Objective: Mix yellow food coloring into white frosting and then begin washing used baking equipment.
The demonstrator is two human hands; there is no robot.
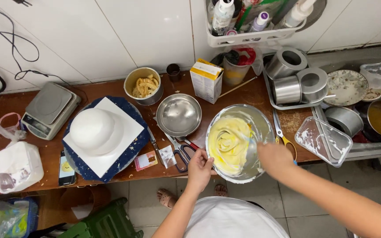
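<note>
Left end of the worktop [45, 154]: a white bag [17, 165] is set right at the front edge, a kitchen scale [49, 108] behind it. A phone [67, 169] is laid at the front edge, partly tucked under the blue cake board [78, 165]; a nudge to the board could push it off onto the floor. A white domed cake [94, 130] is carried on a white square [124, 141] atop that board, and the board's front rim looks close to the edge, so a knock may tip the lot.

Centre: an empty steel bowl [179, 114] is parked behind scissors [182, 153], which are lying just beside the left hand [199, 169]. Blades that near the wrist could be caught or swept off.

The mixing bowl [239, 141] with yellow cream [230, 143] is held at its near rim by the left hand, fingers closed on the rim. The bowl seems to overhang the front edge, so a slipped grip would likely drop it. The right hand [274, 158] is blurred at the bowl's right side; it appears closed, but what is gripped cannot be told. Hard stirring may fling cream over the rim.

Right: yellow-handled scissors [283, 134] are lying beside the right hand, and a clear plastic tub [323, 140] is perched half off the worktop over the sink [375, 150]; an elbow bump could send it in.
</note>
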